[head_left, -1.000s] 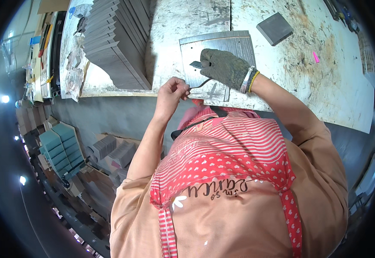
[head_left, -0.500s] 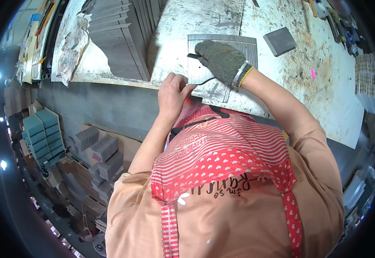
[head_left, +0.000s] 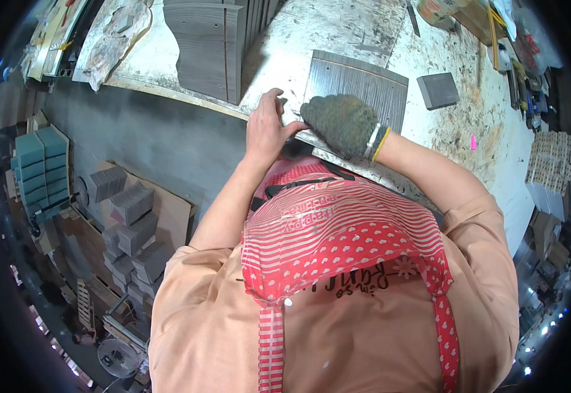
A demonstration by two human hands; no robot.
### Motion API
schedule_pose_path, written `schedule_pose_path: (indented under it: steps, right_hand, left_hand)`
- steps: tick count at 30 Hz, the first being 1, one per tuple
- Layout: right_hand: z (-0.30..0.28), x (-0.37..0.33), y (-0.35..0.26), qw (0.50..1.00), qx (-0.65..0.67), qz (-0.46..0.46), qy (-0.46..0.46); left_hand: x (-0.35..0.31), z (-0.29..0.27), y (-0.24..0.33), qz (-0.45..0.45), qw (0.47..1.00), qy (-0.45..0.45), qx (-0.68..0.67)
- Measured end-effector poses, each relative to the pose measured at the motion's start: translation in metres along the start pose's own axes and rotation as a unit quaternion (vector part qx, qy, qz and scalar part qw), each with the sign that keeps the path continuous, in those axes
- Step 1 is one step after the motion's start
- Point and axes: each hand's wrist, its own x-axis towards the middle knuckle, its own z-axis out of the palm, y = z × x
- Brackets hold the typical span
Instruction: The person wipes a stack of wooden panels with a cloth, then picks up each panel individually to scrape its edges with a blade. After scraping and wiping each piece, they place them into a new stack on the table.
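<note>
A grey wood-grain panel (head_left: 357, 82) lies flat at the near edge of the worktable, with a thin brown line along its far side. My right hand (head_left: 343, 123), in a dark green knitted glove with a yellow cuff edge, rests over the panel's near left part. Its fingers are curled, and whatever they hold is hidden beneath the glove. Bare, my left hand (head_left: 266, 131) is just to the left at the table edge. Its thumb reaches toward the gloved fingertips and stands apart from the other fingers. A small dark bit shows by those fingertips, too small to name.
A stack of similar grey panels (head_left: 201, 49) stands at the back left. A dark grey block (head_left: 438, 90) and a small pink piece (head_left: 474, 143) lie on the worktable (head_left: 459, 128) at right. Bundled grey pieces (head_left: 131, 203) sit low on the left, near teal stacked blocks (head_left: 41, 170).
The view has shifted, so the surroundings sit differently. My gloved hand has moved nearer the panel's front edge and my left hand. The black curved strip seen near my hands before is no longer visible.
</note>
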Motion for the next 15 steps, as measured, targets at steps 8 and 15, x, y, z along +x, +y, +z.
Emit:
schedule_pose_path:
  steps: [8,15]
  right_hand:
    - [0.01,0.003,0.018,0.997,0.037,0.02,0.067]
    - [0.007,0.002,-0.004,0.999,0.035,-0.018,-0.013]
  left_hand:
    - [0.004,-0.004,0.002,-0.022,1.0,-0.016,-0.008]
    - [0.006,-0.006,-0.003,0.009,0.999,-0.022,0.021]
